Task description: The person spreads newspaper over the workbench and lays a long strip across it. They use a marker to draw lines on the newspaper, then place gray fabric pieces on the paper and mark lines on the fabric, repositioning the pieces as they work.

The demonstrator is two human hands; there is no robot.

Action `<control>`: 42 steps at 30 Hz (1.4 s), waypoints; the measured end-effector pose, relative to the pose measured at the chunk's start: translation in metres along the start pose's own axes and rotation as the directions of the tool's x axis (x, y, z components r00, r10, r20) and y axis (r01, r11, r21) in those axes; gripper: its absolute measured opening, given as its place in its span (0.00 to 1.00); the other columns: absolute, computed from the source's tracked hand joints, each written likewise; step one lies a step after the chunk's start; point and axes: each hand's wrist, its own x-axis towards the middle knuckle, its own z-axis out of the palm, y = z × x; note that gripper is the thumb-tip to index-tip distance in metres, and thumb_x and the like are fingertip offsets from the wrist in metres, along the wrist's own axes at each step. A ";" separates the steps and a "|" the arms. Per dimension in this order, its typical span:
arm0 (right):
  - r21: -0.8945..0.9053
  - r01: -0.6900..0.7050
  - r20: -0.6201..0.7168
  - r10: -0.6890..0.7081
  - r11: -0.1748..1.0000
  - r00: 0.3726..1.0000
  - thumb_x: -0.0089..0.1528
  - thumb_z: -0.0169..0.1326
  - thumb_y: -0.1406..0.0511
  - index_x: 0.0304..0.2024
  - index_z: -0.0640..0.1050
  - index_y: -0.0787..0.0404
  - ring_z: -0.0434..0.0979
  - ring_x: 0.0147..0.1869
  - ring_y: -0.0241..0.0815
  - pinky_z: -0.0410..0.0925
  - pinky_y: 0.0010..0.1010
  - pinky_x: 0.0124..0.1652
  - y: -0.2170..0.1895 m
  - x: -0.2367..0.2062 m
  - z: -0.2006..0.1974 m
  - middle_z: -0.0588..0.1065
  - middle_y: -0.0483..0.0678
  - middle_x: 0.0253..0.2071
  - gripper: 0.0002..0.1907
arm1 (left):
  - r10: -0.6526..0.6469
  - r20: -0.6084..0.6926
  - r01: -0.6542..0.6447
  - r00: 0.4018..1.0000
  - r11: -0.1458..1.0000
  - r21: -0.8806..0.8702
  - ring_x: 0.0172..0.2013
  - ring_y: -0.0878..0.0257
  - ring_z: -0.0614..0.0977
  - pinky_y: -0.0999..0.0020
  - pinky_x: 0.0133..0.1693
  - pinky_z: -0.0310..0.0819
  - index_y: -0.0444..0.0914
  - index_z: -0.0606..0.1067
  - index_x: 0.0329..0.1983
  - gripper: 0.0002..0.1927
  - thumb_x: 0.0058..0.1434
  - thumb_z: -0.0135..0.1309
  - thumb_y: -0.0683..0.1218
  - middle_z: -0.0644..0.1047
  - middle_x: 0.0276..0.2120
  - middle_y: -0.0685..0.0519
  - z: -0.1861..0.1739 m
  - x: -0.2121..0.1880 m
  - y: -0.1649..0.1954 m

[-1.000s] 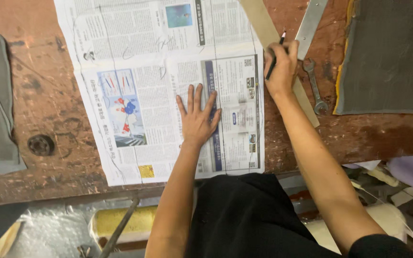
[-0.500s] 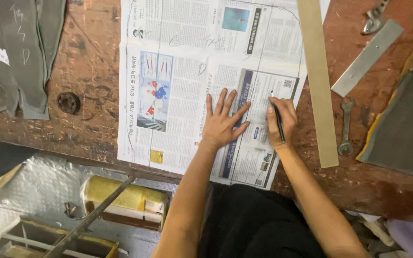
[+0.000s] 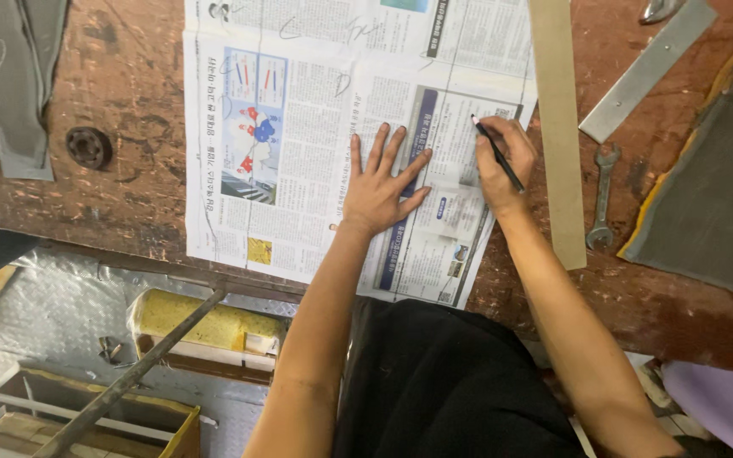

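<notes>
Newsprint sheet point(image 3: 316, 153) lies under the left hand point(image 3: 379, 182), fingers spread flat; the right hand point(image 3: 502, 165) pinches a black pencil point(image 3: 496, 152).

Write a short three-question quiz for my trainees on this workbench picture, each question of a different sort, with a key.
1. True or false: the left hand lies flat, fingers spread, on the newspaper.
2. What does the right hand hold? A) a spanner B) a dark pencil C) a brush
3. Fill in: the spanner lies on the wooden table between the long flat strip and the grey ______ with a yellow edge.

Key
1. True.
2. B: the pencil points its tip at the newspaper.
3. Sheet.
</notes>
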 end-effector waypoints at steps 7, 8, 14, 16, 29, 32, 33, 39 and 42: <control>-0.169 0.050 -0.006 -0.051 0.984 0.999 0.66 0.54 0.70 0.47 0.80 0.69 0.74 0.39 0.42 0.67 0.30 0.40 -0.005 -0.012 0.005 0.73 0.51 0.38 0.10 | -0.007 0.008 0.007 1.000 0.999 0.040 0.77 0.48 0.45 0.29 0.71 0.28 0.63 0.64 0.73 0.32 0.66 0.48 0.70 0.53 0.76 0.47 0.002 0.000 0.000; -0.179 0.089 0.000 -0.091 0.980 0.996 0.66 0.54 0.71 0.48 0.79 0.69 0.75 0.42 0.43 0.68 0.32 0.43 -0.007 -0.011 0.005 0.73 0.52 0.41 0.10 | -0.016 0.038 0.014 0.999 0.999 0.048 0.77 0.48 0.44 0.29 0.71 0.28 0.63 0.64 0.73 0.32 0.66 0.47 0.70 0.53 0.77 0.47 0.002 0.001 0.000; 0.075 -0.207 -0.027 0.209 0.975 0.977 0.65 0.51 0.67 0.50 0.79 0.68 0.69 0.36 0.45 0.65 0.35 0.38 -0.016 0.005 0.004 0.72 0.52 0.45 0.14 | -0.040 0.137 0.030 0.990 0.997 0.074 0.76 0.49 0.42 0.29 0.70 0.27 0.65 0.61 0.73 0.33 0.65 0.43 0.72 0.51 0.77 0.49 -0.002 0.006 0.000; -0.055 0.100 0.017 -0.100 0.993 0.995 0.68 0.54 0.68 0.53 0.78 0.70 0.74 0.52 0.49 0.68 0.38 0.53 -0.016 0.015 0.007 0.73 0.55 0.48 0.13 | -0.042 0.146 0.030 0.988 0.996 0.086 0.76 0.49 0.42 0.29 0.69 0.26 0.65 0.60 0.73 0.33 0.65 0.42 0.73 0.50 0.77 0.50 -0.004 0.006 0.000; -0.136 0.112 0.029 -0.109 0.984 0.994 0.70 0.56 0.66 0.54 0.79 0.70 0.74 0.49 0.48 0.69 0.36 0.49 -0.006 0.027 0.022 0.72 0.54 0.45 0.14 | -0.037 0.046 0.035 0.998 0.998 0.044 0.78 0.51 0.45 0.30 0.73 0.29 0.66 0.61 0.74 0.32 0.67 0.44 0.73 0.51 0.77 0.53 -0.002 -0.001 -0.004; -0.087 0.052 0.047 -0.048 0.995 0.998 0.71 0.55 0.64 0.55 0.79 0.69 0.73 0.42 0.43 0.68 0.32 0.43 -0.008 0.029 0.021 0.72 0.52 0.46 0.15 | -0.047 0.066 0.045 0.997 0.998 0.036 0.77 0.51 0.45 0.31 0.73 0.29 0.65 0.61 0.73 0.32 0.67 0.43 0.72 0.51 0.78 0.53 -0.001 -0.002 -0.005; -0.042 -0.026 0.046 0.028 0.999 0.999 0.70 0.54 0.63 0.54 0.79 0.70 0.71 0.35 0.39 0.67 0.29 0.36 -0.008 0.031 0.020 0.71 0.51 0.45 0.16 | -0.041 0.077 0.039 0.996 0.999 0.032 0.77 0.51 0.45 0.31 0.73 0.29 0.65 0.61 0.73 0.32 0.67 0.43 0.72 0.51 0.77 0.52 -0.001 -0.002 -0.005; 0.210 -0.230 0.136 0.205 0.950 0.969 0.75 0.44 0.54 0.57 0.78 0.69 0.69 0.28 0.30 0.66 0.22 0.31 -0.003 0.019 0.003 0.74 0.47 0.47 0.24 | 0.001 0.080 -0.008 0.997 0.997 0.081 0.77 0.49 0.42 0.30 0.71 0.26 0.63 0.61 0.75 0.32 0.71 0.40 0.72 0.49 0.78 0.48 0.004 0.001 -0.004; 0.250 -0.197 0.158 0.161 0.948 0.974 0.74 0.45 0.54 0.55 0.78 0.68 0.70 0.28 0.30 0.66 0.22 0.33 0.000 0.005 -0.004 0.74 0.47 0.45 0.24 | -0.034 0.095 0.028 0.995 0.998 0.062 0.77 0.50 0.41 0.30 0.70 0.24 0.65 0.61 0.74 0.32 0.68 0.40 0.73 0.49 0.77 0.50 0.003 0.001 -0.002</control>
